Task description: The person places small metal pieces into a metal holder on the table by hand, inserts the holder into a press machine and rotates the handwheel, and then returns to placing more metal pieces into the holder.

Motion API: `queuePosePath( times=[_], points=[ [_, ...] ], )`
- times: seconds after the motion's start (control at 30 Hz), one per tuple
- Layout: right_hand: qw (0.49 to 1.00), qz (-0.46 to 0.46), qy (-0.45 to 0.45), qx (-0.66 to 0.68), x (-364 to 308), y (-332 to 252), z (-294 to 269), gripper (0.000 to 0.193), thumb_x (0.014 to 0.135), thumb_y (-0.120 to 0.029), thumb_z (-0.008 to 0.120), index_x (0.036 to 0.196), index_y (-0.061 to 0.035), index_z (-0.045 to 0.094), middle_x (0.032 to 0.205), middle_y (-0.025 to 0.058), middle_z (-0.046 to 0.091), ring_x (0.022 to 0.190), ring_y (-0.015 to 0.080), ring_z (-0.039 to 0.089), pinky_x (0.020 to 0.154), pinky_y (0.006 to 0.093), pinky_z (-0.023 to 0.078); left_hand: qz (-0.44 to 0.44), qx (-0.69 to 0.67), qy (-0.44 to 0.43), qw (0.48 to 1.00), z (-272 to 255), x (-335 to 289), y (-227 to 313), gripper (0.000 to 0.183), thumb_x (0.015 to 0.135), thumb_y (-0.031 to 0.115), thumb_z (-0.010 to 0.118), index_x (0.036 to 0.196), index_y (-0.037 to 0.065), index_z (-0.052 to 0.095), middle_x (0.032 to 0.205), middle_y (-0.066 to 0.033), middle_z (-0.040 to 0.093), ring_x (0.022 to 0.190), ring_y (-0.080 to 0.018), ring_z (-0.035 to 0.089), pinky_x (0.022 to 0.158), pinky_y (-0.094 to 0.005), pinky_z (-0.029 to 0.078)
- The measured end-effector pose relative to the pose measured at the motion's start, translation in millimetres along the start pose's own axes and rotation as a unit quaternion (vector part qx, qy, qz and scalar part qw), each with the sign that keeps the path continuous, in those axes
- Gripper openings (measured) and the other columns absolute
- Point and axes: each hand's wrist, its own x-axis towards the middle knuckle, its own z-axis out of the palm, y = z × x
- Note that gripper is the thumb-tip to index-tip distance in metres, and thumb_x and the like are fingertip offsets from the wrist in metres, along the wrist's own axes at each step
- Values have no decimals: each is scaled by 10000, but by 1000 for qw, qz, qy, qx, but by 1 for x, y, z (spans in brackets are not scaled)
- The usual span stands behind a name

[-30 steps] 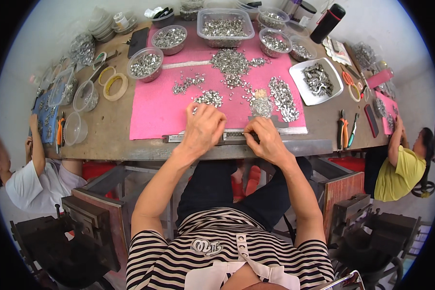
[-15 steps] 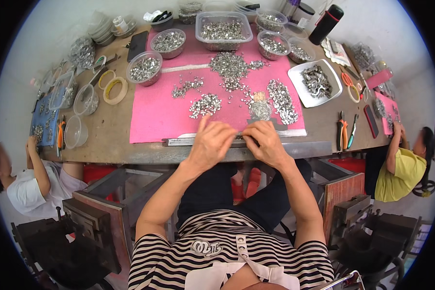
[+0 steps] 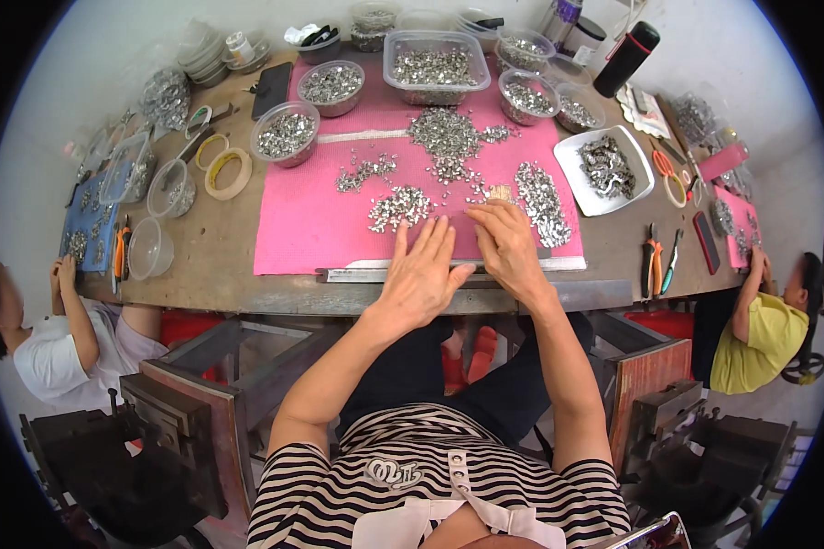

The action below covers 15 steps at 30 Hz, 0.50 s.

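Note:
My left hand (image 3: 421,274) lies with fingers stretched out over the front of the pink mat (image 3: 293,220), its fingertips by a pile of small silver metal pieces (image 3: 399,208). To its right, my right hand (image 3: 508,249) is bent with fingers together, tips down near a small heap of tan bits (image 3: 500,192). What those fingers pinch, if anything, is hidden. Below the hands a metal rail (image 3: 355,274) runs along the table's front edge, partly covered by my left hand. A longer pile of silver pieces (image 3: 542,206) lies right of my right hand.
Farther back are a larger heap of metal pieces (image 3: 444,137) and clear tubs (image 3: 286,134) of them. A white dish (image 3: 604,174) of dark metal parts stands right, near pliers (image 3: 650,261). Tape rolls (image 3: 227,174) lie left. A person works at each side.
My hands were pinched together at the rail. They have moved apart; the left has spread its fingers on the mat, and the right has reached forward over the heap. The view shifted slightly.

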Motion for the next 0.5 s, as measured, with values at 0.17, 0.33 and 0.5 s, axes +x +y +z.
queuePosePath(
  times=[0.17, 0.33, 0.5],
  points=[
    [999, 24, 22, 19, -9, 6, -5, 200, 870, -3, 683, 1065, -27, 723, 1018, 101, 686, 1033, 294, 609, 894, 426, 444, 21, -57, -18, 998, -3, -1, 11, 588, 1047, 386, 535, 1379, -98, 553, 1458, -289, 534, 1404, -408, 482, 1210, -643, 197],
    [1000, 18, 9, -3, -9, 4, 4, 137, 861, -34, 698, 995, -51, 721, 917, 85, 645, 915, 289, 582, 817, 426, 429, -18, -150, 100, 983, -18, 2, -20, 158, 929, 156, 694, 1057, 76, 742, 1021, -93, 719, 1000, -277, 654, 1108, -550, 356],
    [998, 30, 6, -51, 9, 1, 25, 96, 852, -88, 717, 946, -68, 722, 869, 90, 624, 896, 291, 576, 812, 428, 422, -43, -77, 154, 984, -15, 14, -39, 98, 863, 131, 750, 955, 100, 740, 834, -16, 673, 833, -212, 606, 913, -435, 374]
  ],
)
